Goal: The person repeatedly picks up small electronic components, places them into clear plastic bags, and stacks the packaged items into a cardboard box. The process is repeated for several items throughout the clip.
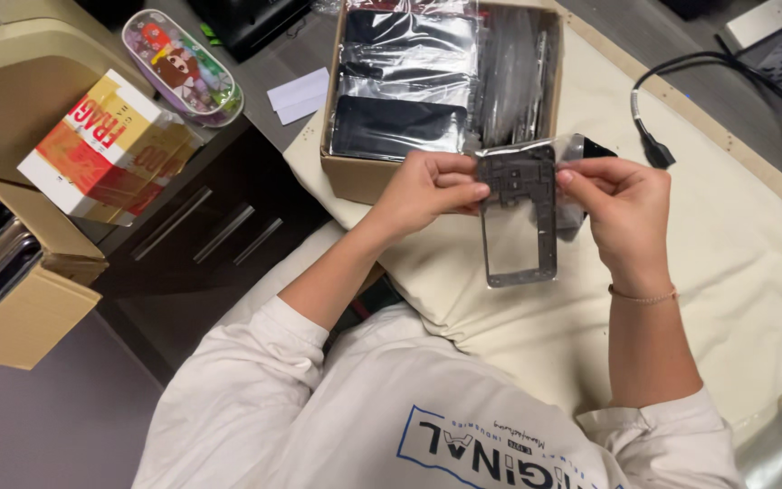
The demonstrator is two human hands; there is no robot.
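1. Two hands are up over the cream cloth (753,272), both on one grey phone mid-frame (519,217), a thin plastic rectangle with a big open window in its lower half.
2. The left hand (427,192) is pinched shut on the frame's upper left edge, thumb and fingertips together on it.
3. The right hand (622,213) is clamped on the upper right edge, and with it a clear plastic sleeve (572,149) that bunches behind the frame's top.
4. One thin bracelet (642,296) sits on the right wrist.
5. The frame hangs upright just in front of one open cardboard box (350,177), close to its near wall but not in it.
6. Inside that box: flat dark parts in shiny bags (400,86). I make out three or so stacked faces on the left, plus a row standing on edge at the right, too glary to count.
7. On the left counter: one red, yellow and white carton (106,149), one oval printed case (181,68), one white paper slip (300,93).
8. One more cardboard box (20,312) at far left is cut off; its contents are unclear.
9. One black cable (726,72) loops at top right, running out of view.
10. The dark tip by the sleeve's right end is too hidden to name.
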